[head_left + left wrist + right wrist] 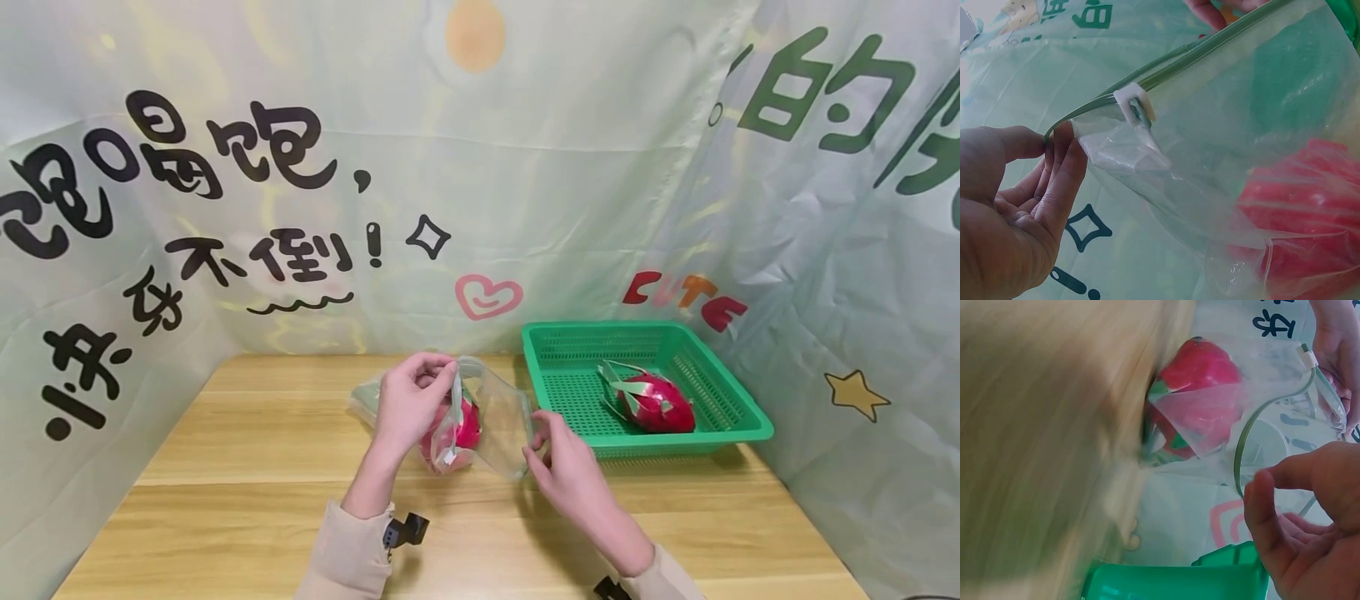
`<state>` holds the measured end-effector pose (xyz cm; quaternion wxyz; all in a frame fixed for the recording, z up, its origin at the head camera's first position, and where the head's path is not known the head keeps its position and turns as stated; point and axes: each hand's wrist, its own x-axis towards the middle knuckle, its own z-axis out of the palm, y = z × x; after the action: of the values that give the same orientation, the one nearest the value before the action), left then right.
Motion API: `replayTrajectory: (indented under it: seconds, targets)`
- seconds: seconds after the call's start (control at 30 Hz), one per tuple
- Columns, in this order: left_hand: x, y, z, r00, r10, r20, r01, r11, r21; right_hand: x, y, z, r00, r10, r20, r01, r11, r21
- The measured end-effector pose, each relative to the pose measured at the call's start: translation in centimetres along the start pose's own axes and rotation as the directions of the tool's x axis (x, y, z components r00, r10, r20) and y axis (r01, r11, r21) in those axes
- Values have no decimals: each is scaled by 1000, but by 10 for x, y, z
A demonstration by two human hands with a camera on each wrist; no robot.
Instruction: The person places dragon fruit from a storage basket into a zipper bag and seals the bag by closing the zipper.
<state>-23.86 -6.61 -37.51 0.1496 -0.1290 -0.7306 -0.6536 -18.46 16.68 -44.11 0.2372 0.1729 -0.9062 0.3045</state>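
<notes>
The bagged pink-red dragon fruit (1310, 212) is cut off in the left wrist view; in the right wrist view, the green plastic basket (1172, 582) is cropped, the pale wooden desk (1041, 425) blurred.

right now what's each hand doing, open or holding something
Left hand: closed, pinching the zip bag at its mouth.
Right hand: closed, pinching the rim of the same zip bag.
</notes>
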Motion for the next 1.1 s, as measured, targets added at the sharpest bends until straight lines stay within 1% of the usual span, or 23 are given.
replayTrajectory:
  seconds: [0.13, 0.23, 0.3, 0.4, 0.47, 0.53, 0.63, 0.73, 0.83, 0.97, 1.1]
  targets:
    - [0, 0, -1, 1000, -6, 1, 6, 1000, -8, 3, -2, 0, 996, 80, 40, -80, 997, -9]
    - [0, 0, -1, 1000, -12, -1, 12, 1000, -4, 3, -2, 0, 991, 105, 82, -103, 994, -26]
    - [0, 0, -1, 1000, -13, -5, 13, 1000, 2, 2, -2, 1, 990, 99, 99, -95, 995, -36]
    - [0, 0, 0, 1000, -16, -8, 16, 1000, 5, 1, 0, 1, 994, 63, 88, -59, 997, -47]
    - [0, 0, -1, 1000, -19, -14, 19, 1000, 9, 2, 0, 1, 996, 40, 75, -37, 999, -35]
    - [0, 1, -2, 1000, -19, -15, 19, 1000, 13, 3, 0, 0, 997, 30, 69, -30, 1000, 0]
    - [2, 1, -6, 1000, -24, -20, 24, 999, 25, 8, -1, -2, 995, 54, 80, -61, 994, 92]
    - [2, 2, -11, 999, -37, -23, 38, 999, 38, 15, -3, -5, 992, 98, 77, -112, 972, 207]
    - [2, 5, -16, 998, -62, -20, 62, 998, 31, 28, -4, -11, 992, 119, 33, -123, 946, 300]
    - [3, 11, -21, 997, -79, -11, 79, 997, -26, 49, -6, -18, 992, 126, -19, -111, 924, 365]
    - [4, 19, -26, 997, -69, -26, 67, 994, -83, 69, -10, -24, 990, 143, -10, -126, 900, 417]
